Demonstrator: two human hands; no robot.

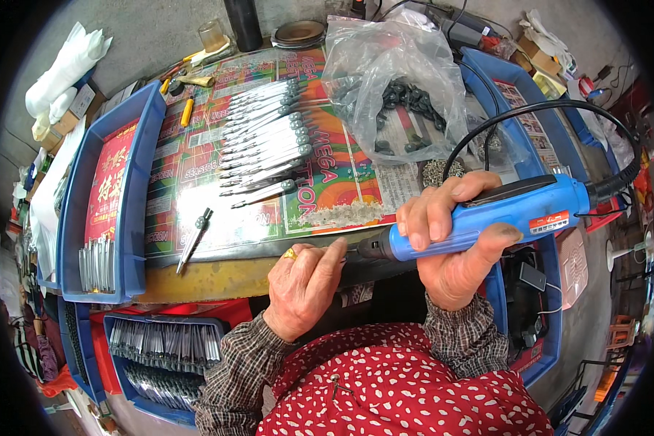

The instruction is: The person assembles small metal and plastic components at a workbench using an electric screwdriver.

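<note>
The right hand (450, 280) holds a big blue tool (516, 209). Its fingers wrap around the top and its thumb presses from the near side. The tool is above the near edge of the worktop (211, 282), toward the right. Its black tip (374, 248) points left, and a thick black cord (559, 106) curls away from its right end.

The left hand (303, 287) is just left of the tip. Its fingers are curled in, with a gold ring (290, 253) on one. I cannot tell if they pinch something small.

Far past the left hand, many thin silver sticks (261, 138) with dark ends lie in a long row on bright, colorful paper. One lone stick (195, 240) lies nearer, to the left. On the far right is a clear bag (349, 65) with black bits inside. A blue tray (150, 138) stands on the left. Nearer and lower, a blue box (160, 412) is full of clear sticks (163, 345).
</note>
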